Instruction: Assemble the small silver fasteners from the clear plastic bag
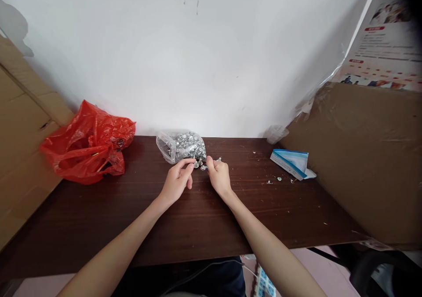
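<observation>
My left hand (pixel 178 180) is over the tabletop, index finger stretched out and thumb apart from it. Its fingertips are beside a few loose metal fittings (pixel 196 164), and contact is hard to make out. My right hand (pixel 219 176) is closed, thumb up and fingers curled in. A small shiny metal piece (pixel 219 159) sticks out past its knuckles; the rest is hidden in the fingers. Just behind both hands, a clear plastic bag (pixel 165 147) lies on its side with its mouth to the left, full of similar silvery fittings (pixel 189 144).
A crumpled red plastic bag (pixel 89 145) lies on the left of the dark wooden table (pixel 184 231). Toward the right are a blue-and-white packet (pixel 290 163), small scraps (pixel 279 179) and a translucent cup (pixel 276 133). Cardboard (pixel 369 156) flanks both sides; a white wall (pixel 211 68) stands behind.
</observation>
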`<state>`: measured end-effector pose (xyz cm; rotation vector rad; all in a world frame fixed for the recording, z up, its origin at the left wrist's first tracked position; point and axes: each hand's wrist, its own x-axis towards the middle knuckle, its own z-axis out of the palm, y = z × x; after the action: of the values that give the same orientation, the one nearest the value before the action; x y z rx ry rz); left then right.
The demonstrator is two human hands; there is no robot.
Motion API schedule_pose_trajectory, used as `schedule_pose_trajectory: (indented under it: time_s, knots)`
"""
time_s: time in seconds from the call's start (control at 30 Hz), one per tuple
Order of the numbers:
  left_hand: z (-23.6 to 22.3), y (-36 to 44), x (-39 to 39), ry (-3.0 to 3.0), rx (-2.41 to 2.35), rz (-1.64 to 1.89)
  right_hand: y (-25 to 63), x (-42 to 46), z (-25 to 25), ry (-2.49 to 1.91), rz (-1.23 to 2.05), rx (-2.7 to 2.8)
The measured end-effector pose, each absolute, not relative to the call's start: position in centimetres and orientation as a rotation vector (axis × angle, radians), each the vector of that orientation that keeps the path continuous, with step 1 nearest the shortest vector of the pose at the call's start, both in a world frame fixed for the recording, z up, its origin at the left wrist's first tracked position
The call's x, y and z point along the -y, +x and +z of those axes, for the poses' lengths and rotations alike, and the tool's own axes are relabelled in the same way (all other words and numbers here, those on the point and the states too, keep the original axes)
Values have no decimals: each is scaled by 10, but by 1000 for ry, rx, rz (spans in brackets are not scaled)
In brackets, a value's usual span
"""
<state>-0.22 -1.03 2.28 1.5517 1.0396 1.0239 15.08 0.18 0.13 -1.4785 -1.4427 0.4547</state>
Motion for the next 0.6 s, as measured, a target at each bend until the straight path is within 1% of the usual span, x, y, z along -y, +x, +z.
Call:
schedule_pose_trajectory:
  time_s: [0.17, 0.23, 0.3, 0.47, 0.6]
  knots:
    - [26, 1, 17, 1639, -958, 726, 151, -1, 3, -1484, 465, 1431]
    - [25, 2, 18, 1699, -972, 695, 152, -1, 3, -1483, 465, 1432]
    - [24, 2, 17, 1709, -1018, 789, 152, -2, 3, -1483, 462, 1434]
    - [20, -3, 9, 1688, -1123, 1148, 151, -2, 1, -1470, 468, 1445]
    - [17, -4, 8, 1823, -1072, 1142, 148, 1, 1, -1423, 535, 1470]
